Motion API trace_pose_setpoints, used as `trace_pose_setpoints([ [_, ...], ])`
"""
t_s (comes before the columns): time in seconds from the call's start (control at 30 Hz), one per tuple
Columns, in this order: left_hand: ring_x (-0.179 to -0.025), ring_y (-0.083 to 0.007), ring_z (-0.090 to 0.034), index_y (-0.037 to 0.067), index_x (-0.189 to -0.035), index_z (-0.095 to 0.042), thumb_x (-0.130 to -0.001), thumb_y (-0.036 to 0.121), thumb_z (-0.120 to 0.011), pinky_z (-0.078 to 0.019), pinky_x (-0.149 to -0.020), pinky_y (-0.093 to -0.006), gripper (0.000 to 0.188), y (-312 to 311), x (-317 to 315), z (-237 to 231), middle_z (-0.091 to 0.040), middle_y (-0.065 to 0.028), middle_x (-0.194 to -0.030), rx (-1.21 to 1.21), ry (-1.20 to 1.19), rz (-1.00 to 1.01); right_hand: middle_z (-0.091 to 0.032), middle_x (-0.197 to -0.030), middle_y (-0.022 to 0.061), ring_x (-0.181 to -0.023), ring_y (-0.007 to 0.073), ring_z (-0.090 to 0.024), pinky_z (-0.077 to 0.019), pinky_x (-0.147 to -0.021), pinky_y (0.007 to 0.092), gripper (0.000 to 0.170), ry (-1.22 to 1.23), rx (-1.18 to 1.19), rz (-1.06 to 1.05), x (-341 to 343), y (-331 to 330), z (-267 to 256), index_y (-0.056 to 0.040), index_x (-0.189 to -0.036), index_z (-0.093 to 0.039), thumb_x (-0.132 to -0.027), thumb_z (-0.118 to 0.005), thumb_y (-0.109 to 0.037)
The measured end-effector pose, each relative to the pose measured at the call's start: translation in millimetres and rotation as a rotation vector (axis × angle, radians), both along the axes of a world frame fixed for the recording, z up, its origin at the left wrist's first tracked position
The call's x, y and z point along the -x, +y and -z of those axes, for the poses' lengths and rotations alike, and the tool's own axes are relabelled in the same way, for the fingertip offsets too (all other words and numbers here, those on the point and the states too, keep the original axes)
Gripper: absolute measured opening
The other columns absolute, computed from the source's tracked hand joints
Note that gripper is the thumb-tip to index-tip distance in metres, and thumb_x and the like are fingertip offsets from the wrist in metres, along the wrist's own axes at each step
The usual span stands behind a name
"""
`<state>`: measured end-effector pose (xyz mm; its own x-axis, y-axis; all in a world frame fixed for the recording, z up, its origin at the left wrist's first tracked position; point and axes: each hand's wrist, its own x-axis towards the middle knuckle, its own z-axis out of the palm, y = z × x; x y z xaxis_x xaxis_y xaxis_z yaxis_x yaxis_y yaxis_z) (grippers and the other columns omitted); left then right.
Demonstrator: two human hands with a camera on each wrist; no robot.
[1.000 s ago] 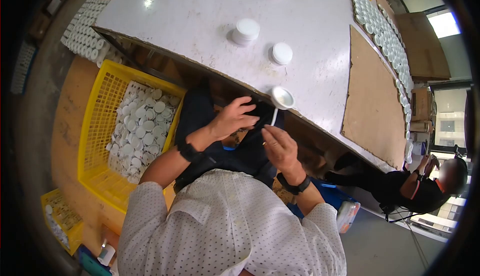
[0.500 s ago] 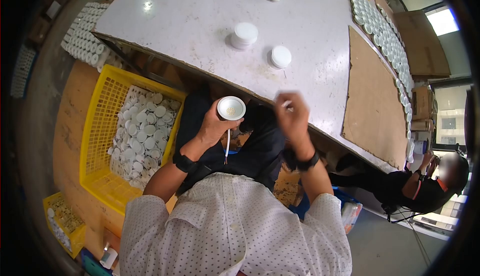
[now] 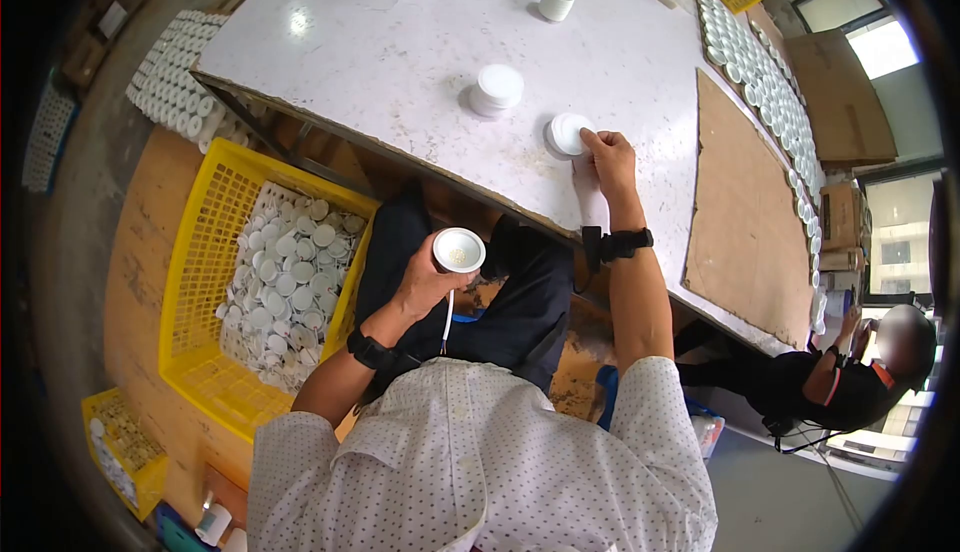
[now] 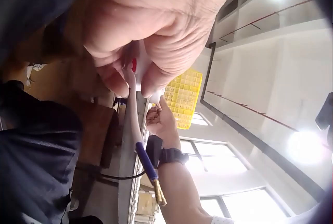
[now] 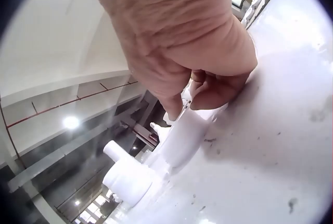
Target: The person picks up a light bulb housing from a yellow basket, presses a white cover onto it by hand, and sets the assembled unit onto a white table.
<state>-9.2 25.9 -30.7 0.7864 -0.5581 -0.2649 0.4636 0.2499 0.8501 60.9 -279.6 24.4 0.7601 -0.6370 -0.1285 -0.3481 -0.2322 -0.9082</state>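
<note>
My left hand (image 3: pixel 420 284) grips a white round downlight (image 3: pixel 459 250) by its side, low over my lap, with yellowish LED dots showing inside its cup. From its underside hangs a white cable (image 4: pixel 133 112) ending in blue insulation and bare strands. My right hand (image 3: pixel 614 166) reaches over the table and pinches the edge of a white disc (image 3: pixel 571 133) on top of a short stack. From the right wrist view, thumb and fingers meet at the top of that stack (image 5: pixel 182 138). Another stack of white discs (image 3: pixel 497 88) stands to its left.
A yellow crate (image 3: pixel 186 297) full of white discs sits at my left. On the table (image 3: pixel 390 72) stand a white cup-shaped part (image 3: pixel 556 3) and a cardboard sheet (image 3: pixel 745 212). Rows of white round parts (image 3: pixel 765 82) line the right side, and another person (image 3: pixel 845 372) is nearby.
The downlight passed from my right hand at the table edge to my left hand over my lap. My right hand then moved forward to the nearer stack of discs.
</note>
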Motion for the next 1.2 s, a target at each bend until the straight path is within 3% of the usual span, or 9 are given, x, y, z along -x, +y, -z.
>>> trace_pose_setpoints([
  [0.17,-0.085,-0.0151,-0.058,0.000,-0.114,-0.041,-0.068,-0.004,-0.066,-0.0507,-0.073,-0.0263,0.053,-8.1,1.5,-4.8,-0.055,-0.0084,-0.099,0.021,0.005,0.048,-0.051,-0.060,0.0019,-0.052,0.0077,-0.045,-0.0374,-0.045,0.0210,0.023,-0.097,-0.265,0.019,7.6,-5.8,6.3,-0.0036,-0.073,-0.052,-0.077,-0.065,-0.022],
  [0.27,-0.090,-0.0200,-0.059,0.001,-0.116,-0.038,-0.069,-0.009,-0.061,-0.0494,-0.079,-0.0295,0.053,-9.0,2.1,-4.4,-0.055,-0.0106,-0.103,0.040,0.020,0.074,-0.051,-0.062,0.0025,-0.054,0.0080,-0.047,-0.0367,-0.047,0.0194,0.019,-0.130,-0.395,0.018,16.3,-6.4,3.5,-0.0040,-0.074,-0.052,-0.079,-0.062,-0.019],
  [0.4,-0.086,-0.0193,-0.060,0.001,-0.118,-0.036,-0.070,-0.008,-0.061,-0.0516,-0.070,-0.0271,0.055,-8.3,-1.3,-17.8,-0.055,-0.0110,-0.101,0.051,-0.002,0.064,-0.054,-0.067,0.0033,-0.057,0.0091,-0.052,-0.0370,-0.047,0.0182,0.013,-0.275,-0.652,0.012,41.5,4.3,0.1,-0.0038,-0.081,-0.051,-0.083,-0.057,-0.015],
  [0.63,-0.083,-0.0178,-0.060,0.002,-0.122,-0.032,-0.071,-0.005,-0.062,-0.0517,-0.064,-0.0260,0.059,-25.4,-13.8,-44.3,-0.052,-0.0105,-0.106,-0.031,-0.186,0.101,-0.058,-0.070,0.0038,-0.059,0.0091,-0.055,-0.0384,-0.047,0.0178,0.010,-0.263,-0.788,-0.065,84.0,50.5,-1.5,-0.0038,-0.086,-0.054,-0.084,-0.056,-0.014],
  [0.73,-0.091,-0.0165,-0.054,0.004,-0.127,-0.027,-0.069,-0.004,-0.063,-0.0498,-0.070,-0.0268,0.069,-33.4,-18.0,-43.8,-0.049,-0.0108,-0.110,-0.173,-0.413,0.109,-0.058,-0.066,0.0034,-0.055,0.0084,-0.054,-0.0386,-0.045,0.0174,0.012,-0.154,-0.760,-0.129,101.9,67.7,2.9,-0.0047,-0.082,-0.056,-0.083,-0.058,-0.016],
  [0.83,-0.102,-0.0173,-0.049,0.004,-0.128,-0.027,-0.068,-0.003,-0.062,-0.0469,-0.079,-0.0288,0.070,-43.0,-18.0,-29.6,-0.046,-0.0118,-0.114,-0.009,-0.463,0.061,-0.057,-0.062,0.0019,-0.051,0.0065,-0.051,-0.0396,-0.045,0.0169,0.013,-0.047,-0.670,-0.229,112.2,88.3,1.9,-0.0045,-0.079,-0.057,-0.082,-0.060,-0.017],
  [0.97,-0.112,-0.0176,-0.041,0.001,-0.128,-0.026,-0.074,0.004,-0.061,-0.0392,-0.091,-0.0301,0.065,-41.6,-11.1,-45.7,-0.043,-0.0112,-0.117,-0.058,-0.383,0.136,-0.055,-0.063,0.0000,-0.051,0.0039,-0.050,-0.0404,-0.046,0.0157,0.013,-0.009,-0.571,-0.308,113.4,104.6,6.6,-0.0048,-0.078,-0.054,-0.079,-0.064,-0.014],
  [1.07,-0.099,-0.0158,-0.050,0.002,-0.126,-0.030,-0.077,0.011,-0.061,-0.0453,-0.081,-0.0277,0.058,-43.1,-10.2,-38.2,-0.049,-0.0107,-0.111,-0.177,-0.518,0.102,-0.053,-0.065,-0.0010,-0.051,0.0039,-0.049,-0.0392,-0.043,0.0149,0.023,0.012,-0.527,-0.284,110.3,110.3,11.2,-0.0046,-0.082,-0.050,-0.076,-0.068,-0.018],
  [1.2,-0.084,-0.0133,-0.055,0.003,-0.125,-0.034,-0.080,0.014,-0.058,-0.0486,-0.067,-0.0242,0.052,-40.5,-9.5,-37.2,-0.052,-0.0101,-0.104,-0.225,-0.433,0.093,-0.053,-0.066,-0.0003,-0.051,0.0039,-0.049,-0.0391,-0.043,0.0151,0.024,0.020,-0.506,-0.283,107.3,115.6,11.5,-0.0040,-0.081,-0.049,-0.076,-0.068,-0.018],
])
